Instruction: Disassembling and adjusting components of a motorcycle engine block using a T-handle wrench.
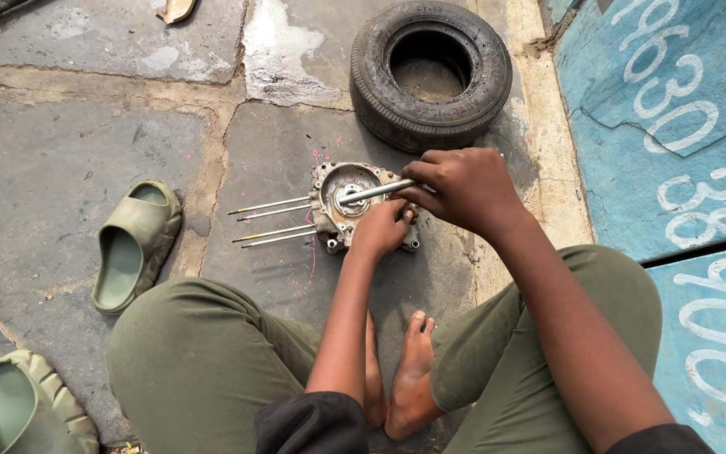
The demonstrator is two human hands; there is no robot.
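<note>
A grey metal engine case part [348, 204] lies on the stone ground in front of me, with several long thin studs [269, 222] sticking out to its left. My left hand [382, 227] grips the case's near right side and holds it steady. My right hand [462, 187] is closed around the handle of a silver metal tool [377, 192], whose tip rests in the round recess at the middle of the case. I sit on the ground with my bare feet [405, 370] together below the part.
A small black tyre [430, 71] lies flat just beyond the case. Two green slip-on shoes [134, 244] [27, 408] lie at the left. A blue painted surface with white markings [674, 126] rises at the right. The stone slabs are cracked and stained.
</note>
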